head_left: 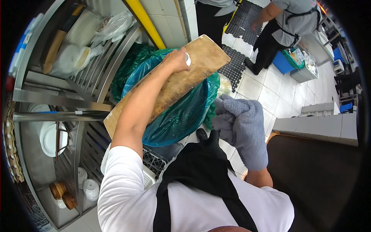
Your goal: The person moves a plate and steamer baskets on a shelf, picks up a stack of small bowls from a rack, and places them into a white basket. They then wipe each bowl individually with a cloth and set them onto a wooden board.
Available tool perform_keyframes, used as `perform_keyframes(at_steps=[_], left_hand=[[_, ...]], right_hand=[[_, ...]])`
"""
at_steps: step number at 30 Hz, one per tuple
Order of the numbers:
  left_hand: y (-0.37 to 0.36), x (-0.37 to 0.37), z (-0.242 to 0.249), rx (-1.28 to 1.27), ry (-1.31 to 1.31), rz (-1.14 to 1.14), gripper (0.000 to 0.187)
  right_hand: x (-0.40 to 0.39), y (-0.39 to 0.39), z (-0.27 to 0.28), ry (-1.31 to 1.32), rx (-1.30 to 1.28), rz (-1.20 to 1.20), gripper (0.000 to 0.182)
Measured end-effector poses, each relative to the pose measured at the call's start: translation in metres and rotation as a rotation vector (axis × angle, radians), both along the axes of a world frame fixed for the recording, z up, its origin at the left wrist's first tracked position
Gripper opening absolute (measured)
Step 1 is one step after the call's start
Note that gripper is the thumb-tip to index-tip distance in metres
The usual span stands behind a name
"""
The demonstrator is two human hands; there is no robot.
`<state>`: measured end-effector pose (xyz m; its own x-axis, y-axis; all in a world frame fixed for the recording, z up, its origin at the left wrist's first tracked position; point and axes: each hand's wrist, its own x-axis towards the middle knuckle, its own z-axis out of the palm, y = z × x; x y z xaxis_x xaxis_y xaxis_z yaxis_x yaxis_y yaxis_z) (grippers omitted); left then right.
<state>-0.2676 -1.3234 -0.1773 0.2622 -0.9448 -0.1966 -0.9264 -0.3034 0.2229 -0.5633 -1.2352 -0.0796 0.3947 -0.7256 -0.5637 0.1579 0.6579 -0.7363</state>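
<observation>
My left hand reaches forward over a long, stained wooden board. Its fingers are closed round a small white cup-like piece, mostly hidden by the hand. The board lies slantwise across the mouth of a bin lined with green plastic bags. Over my right hand is a fluffy grey towel, wrapping it down to the wrist. The covered hand looks curled in the cloth, though the fingers themselves are hidden. It is held up in front of my black apron, apart from the board.
At left, a metal rack carries white plates, white cups and plastic-wrapped goods. A yellow post rises behind the bin. Co-workers stand on the tiled floor ahead, near a blue bin. A dark surface lies at right.
</observation>
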Motion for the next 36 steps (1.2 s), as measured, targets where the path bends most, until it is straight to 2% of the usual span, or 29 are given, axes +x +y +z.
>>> perform_keyframes(at_steps=[1,2,4,5,7,9,11,13,15,16,17,18,19,20,22,23,24,26,27,29,30,31,33,34,36], left_hand=[[-0.003,0.005,-0.009,0.005,-0.001,-0.043,0.079],[-0.004,0.004,-0.017,0.008,0.001,-0.045,0.079],[-0.003,0.005,-0.025,-0.054,0.071,-0.013,0.092],[-0.003,0.006,-0.029,-0.053,0.074,0.000,0.092],[0.005,-0.003,-0.033,-0.335,0.018,-0.029,0.098],[0.015,-0.007,-0.029,-0.471,-0.036,0.025,0.094],[0.023,-0.001,-0.028,-0.390,0.086,0.029,0.095],[0.020,0.008,-0.055,-0.442,0.171,0.071,0.095],[0.020,0.012,-0.058,-0.518,0.260,0.064,0.096],[0.023,0.008,-0.056,-0.486,0.294,0.075,0.098],[0.024,0.004,-0.053,-0.453,0.327,0.080,0.100],[0.025,0.001,-0.042,-0.470,0.326,0.073,0.100],[0.027,-0.001,-0.030,-0.403,0.258,0.041,0.102],[0.026,-0.002,-0.019,-0.332,0.187,0.004,0.104],[0.008,0.009,-0.038,-0.407,0.105,-0.107,0.107],[0.001,0.016,-0.042,-0.299,0.040,-0.221,0.104],[-0.004,0.019,-0.044,-0.185,-0.022,-0.336,0.101],[-0.011,0.023,-0.033,0.002,0.046,-0.281,0.088],[-0.009,0.022,-0.031,0.011,0.046,-0.313,0.088],[0.000,0.020,-0.030,-0.193,0.134,-0.154,0.079],[-0.002,0.019,-0.028,-0.186,0.134,-0.173,0.079],[-0.002,0.019,-0.028,-0.183,0.124,-0.177,0.079],[-0.003,0.017,-0.023,-0.146,0.092,-0.166,0.080],[-0.004,0.016,-0.023,-0.147,0.095,-0.161,0.080],[-0.003,0.018,-0.026,-0.096,0.051,-0.201,0.081]], right_hand=[[-0.011,-0.005,-0.009,-0.131,0.163,0.044,0.018],[-0.012,-0.005,-0.013,-0.129,0.166,0.041,0.018],[-0.010,-0.003,-0.016,-0.146,0.001,0.136,0.015],[-0.007,0.000,-0.016,-0.153,-0.080,0.192,0.014],[0.002,0.007,-0.017,-0.163,-0.231,0.338,0.013],[0.017,0.015,-0.019,-0.163,-0.396,0.531,0.015],[0.035,0.021,-0.015,-0.086,-0.748,0.759,0.024],[0.051,0.027,-0.010,0.005,-1.133,0.899,0.033],[0.059,0.032,-0.010,0.105,-1.457,0.916,0.044],[0.061,0.034,-0.012,0.150,-1.537,0.891,0.049],[0.063,0.036,-0.015,0.164,-1.549,0.870,0.054],[0.064,0.037,-0.018,0.134,-1.449,0.881,0.059],[0.067,0.037,-0.025,0.004,-1.126,0.953,0.060],[0.068,0.035,-0.029,0.009,-1.134,0.938,0.060],[0.072,0.030,-0.029,0.076,-1.490,1.078,0.058],[0.069,0.030,-0.018,0.083,-1.559,1.083,0.049],[0.063,0.031,-0.021,0.105,-1.559,1.054,0.049],[0.048,0.032,-0.035,0.165,-1.167,0.928,0.041],[0.036,0.028,-0.046,0.211,-1.210,0.952,0.040],[0.020,0.037,-0.061,0.205,-1.145,0.876,0.040],[0.016,0.039,-0.065,0.184,-1.105,0.830,0.041],[0.020,0.038,-0.047,0.189,-1.095,0.823,0.041],[0.028,0.031,-0.001,0.196,-0.256,0.812,0.041],[0.034,0.033,0.003,0.177,-0.233,0.794,0.041],[0.041,0.038,0.000,0.140,-0.552,0.874,0.041]])
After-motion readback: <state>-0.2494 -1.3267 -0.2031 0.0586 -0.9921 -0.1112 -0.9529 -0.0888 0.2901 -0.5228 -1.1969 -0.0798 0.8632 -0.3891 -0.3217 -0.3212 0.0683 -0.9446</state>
